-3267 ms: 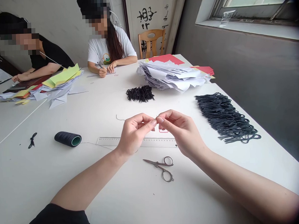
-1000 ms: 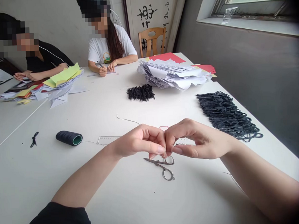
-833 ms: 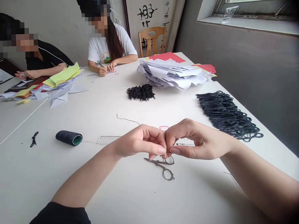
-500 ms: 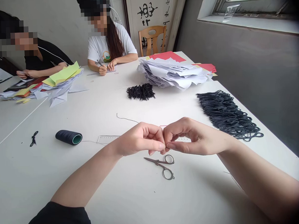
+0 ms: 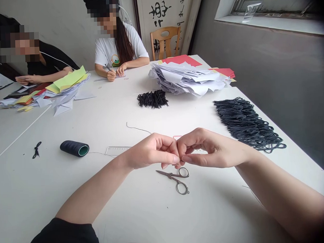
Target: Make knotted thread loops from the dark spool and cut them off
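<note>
My left hand (image 5: 154, 152) and my right hand (image 5: 202, 148) meet fingertip to fingertip above the white table. Both are closed in a pinch, thumbs against forefingers, on a dark thread of which only a tiny bit shows between the tips. One loose thread (image 5: 138, 128) runs behind my left hand. Just below the fingers lie small metal scissors (image 5: 173, 177), blades closed, points to the left. Behind my hands is a clear ruler (image 5: 116, 150), mostly covered. A black thread spool (image 5: 74, 148) with a green core lies on its side at left, its thread trailing toward the ruler.
Looped black cords (image 5: 244, 122) lie in a row at right, and a smaller black bundle (image 5: 152, 99) farther back. One knotted cord (image 5: 37, 150) is at far left. Paper piles (image 5: 189, 78) stand at the back. Two people sit across the table, one writing (image 5: 111, 74).
My hands stay pinched together, with only a very slight shift of the fingertips. At far left, the seated person's hands have moved a little. Scissors, spool and cords lie as before.
</note>
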`<action>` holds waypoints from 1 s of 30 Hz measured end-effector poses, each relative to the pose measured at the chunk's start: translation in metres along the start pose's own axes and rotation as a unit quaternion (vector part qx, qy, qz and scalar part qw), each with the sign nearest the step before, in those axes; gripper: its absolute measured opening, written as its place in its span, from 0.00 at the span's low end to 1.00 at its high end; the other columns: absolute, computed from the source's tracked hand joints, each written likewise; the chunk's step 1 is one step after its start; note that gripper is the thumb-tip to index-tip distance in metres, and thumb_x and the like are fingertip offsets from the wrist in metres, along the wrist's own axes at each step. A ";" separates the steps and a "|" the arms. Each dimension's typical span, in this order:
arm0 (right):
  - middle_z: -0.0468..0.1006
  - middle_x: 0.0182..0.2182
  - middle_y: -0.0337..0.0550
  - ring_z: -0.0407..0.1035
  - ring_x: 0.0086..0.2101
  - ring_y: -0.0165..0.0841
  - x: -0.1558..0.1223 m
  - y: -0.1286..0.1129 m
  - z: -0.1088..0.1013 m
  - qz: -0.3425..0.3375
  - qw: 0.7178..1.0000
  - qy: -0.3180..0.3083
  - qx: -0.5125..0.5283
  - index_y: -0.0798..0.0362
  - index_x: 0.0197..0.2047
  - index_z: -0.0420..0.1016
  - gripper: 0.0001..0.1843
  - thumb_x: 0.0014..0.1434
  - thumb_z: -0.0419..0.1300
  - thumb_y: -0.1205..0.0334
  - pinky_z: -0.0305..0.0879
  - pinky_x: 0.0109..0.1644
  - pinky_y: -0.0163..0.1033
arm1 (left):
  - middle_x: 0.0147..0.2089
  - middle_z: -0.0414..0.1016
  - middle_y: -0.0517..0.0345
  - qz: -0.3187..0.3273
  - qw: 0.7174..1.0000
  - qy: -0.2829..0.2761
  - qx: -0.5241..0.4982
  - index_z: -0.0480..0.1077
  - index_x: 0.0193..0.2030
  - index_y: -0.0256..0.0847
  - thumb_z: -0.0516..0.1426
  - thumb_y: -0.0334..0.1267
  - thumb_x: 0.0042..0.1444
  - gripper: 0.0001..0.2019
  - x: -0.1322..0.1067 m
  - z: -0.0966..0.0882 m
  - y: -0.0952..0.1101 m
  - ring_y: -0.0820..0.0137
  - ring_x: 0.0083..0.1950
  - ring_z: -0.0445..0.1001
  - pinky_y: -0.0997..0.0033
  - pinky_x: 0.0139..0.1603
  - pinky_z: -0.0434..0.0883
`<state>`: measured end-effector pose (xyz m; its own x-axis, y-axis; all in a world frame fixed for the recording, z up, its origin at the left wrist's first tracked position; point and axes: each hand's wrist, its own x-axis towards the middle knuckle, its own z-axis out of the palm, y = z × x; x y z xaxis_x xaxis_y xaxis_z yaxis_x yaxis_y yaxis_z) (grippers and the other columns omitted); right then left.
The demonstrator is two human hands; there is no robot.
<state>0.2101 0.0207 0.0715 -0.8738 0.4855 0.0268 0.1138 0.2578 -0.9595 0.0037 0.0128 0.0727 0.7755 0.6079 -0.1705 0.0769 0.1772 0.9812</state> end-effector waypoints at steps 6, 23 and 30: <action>0.78 0.32 0.44 0.73 0.33 0.29 0.001 0.000 -0.001 0.000 1.000 -0.008 0.004 0.58 0.33 0.73 0.05 0.59 0.56 0.69 0.69 0.37 0.34 | 0.26 0.72 0.56 -0.002 1.000 -0.005 -0.002 0.69 0.24 0.38 0.58 0.32 0.49 0.05 0.000 0.000 0.000 0.70 0.33 0.70 0.73 0.28 0.63; 0.78 0.33 0.46 0.74 0.35 0.30 0.000 0.003 -0.002 -0.023 0.999 -0.026 0.029 0.59 0.35 0.73 0.05 0.59 0.55 0.71 0.70 0.38 0.34 | 0.23 0.71 0.57 0.000 1.000 -0.020 -0.018 0.69 0.24 0.38 0.59 0.33 0.49 0.05 -0.001 0.001 0.001 0.66 0.37 0.74 0.70 0.33 0.67; 0.78 0.34 0.48 0.73 0.36 0.33 0.001 0.006 -0.004 -0.032 0.994 0.022 0.098 0.59 0.37 0.73 0.11 0.64 0.53 0.61 0.71 0.42 0.39 | 0.26 0.73 0.57 0.070 0.996 0.053 0.001 0.68 0.25 0.38 0.59 0.35 0.51 0.06 -0.001 0.003 0.000 0.76 0.25 0.64 0.74 0.25 0.61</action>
<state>0.2124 0.0263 0.0670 -0.8544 0.5104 0.0980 -0.0399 0.1236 -0.9915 0.0050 0.0095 0.0728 0.7080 0.7050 -0.0403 -0.0265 0.0835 0.9962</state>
